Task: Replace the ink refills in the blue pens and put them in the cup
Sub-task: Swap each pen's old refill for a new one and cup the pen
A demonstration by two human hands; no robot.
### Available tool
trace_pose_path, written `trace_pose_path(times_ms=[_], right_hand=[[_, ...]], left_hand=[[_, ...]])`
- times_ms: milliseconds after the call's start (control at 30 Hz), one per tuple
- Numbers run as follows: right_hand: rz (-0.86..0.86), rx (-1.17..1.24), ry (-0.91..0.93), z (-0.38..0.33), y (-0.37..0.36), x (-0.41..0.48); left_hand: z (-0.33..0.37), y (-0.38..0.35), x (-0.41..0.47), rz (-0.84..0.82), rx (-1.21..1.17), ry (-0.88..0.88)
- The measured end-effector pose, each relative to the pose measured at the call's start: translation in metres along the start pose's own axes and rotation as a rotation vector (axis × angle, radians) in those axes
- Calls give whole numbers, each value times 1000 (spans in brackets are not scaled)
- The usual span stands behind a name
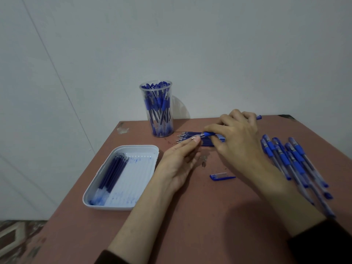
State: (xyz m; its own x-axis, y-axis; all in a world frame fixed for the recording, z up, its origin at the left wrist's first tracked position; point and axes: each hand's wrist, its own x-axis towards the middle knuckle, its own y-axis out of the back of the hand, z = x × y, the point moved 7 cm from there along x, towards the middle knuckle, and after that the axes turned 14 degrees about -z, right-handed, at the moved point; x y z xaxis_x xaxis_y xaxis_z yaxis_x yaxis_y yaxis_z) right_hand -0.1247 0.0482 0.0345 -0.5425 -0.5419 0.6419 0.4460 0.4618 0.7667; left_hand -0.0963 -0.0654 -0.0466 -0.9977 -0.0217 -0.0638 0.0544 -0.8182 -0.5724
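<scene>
The right hand [238, 138] covers most of the pen [209, 133] that it holds, so only the blue grip and a blue end beyond the knuckles come out; the fingertips of the left hand [179, 162] hide how the metal tip is pinched, and both hands cover the right part of the row of refills [185, 135]. The small grey thing [204, 162] at the centre of the table [209, 206] is too small to tell; the right forearm [282, 187] lies over the pile of pens [297, 161] at the right, blurred toward the lower right; both forearms are cut by the lower edge.
</scene>
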Motion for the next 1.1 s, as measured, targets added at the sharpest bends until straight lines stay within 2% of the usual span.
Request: trace_pose_path(times_ms=[200, 367, 500, 600, 700, 800, 967, 1100], right_hand=[[-7, 22, -73, 15, 1, -1], [-44, 48, -175, 37, -2, -1], [-170, 86, -311, 56, -10, -4], [-124, 182, -394, 61, -10, -5], [-86, 448, -294, 44, -7, -2], [-219, 562, -123, 14, -16, 0], [-239, 483, -101, 6, -29, 3], [-339, 331, -202, 21, -44, 3]], left_hand=[[5, 6, 1, 47, -93, -74], [17, 15, 2, 126, -187, -235], [34, 26, -4, 239, -113, -437], [41, 30, -10, 298, -8, -519], [38, 25, -9, 291, 131, -503], [32, 21, -6, 268, 174, -459], [27, 22, -3, 248, 108, -388], [33, 29, -9, 379, 162, -424]])
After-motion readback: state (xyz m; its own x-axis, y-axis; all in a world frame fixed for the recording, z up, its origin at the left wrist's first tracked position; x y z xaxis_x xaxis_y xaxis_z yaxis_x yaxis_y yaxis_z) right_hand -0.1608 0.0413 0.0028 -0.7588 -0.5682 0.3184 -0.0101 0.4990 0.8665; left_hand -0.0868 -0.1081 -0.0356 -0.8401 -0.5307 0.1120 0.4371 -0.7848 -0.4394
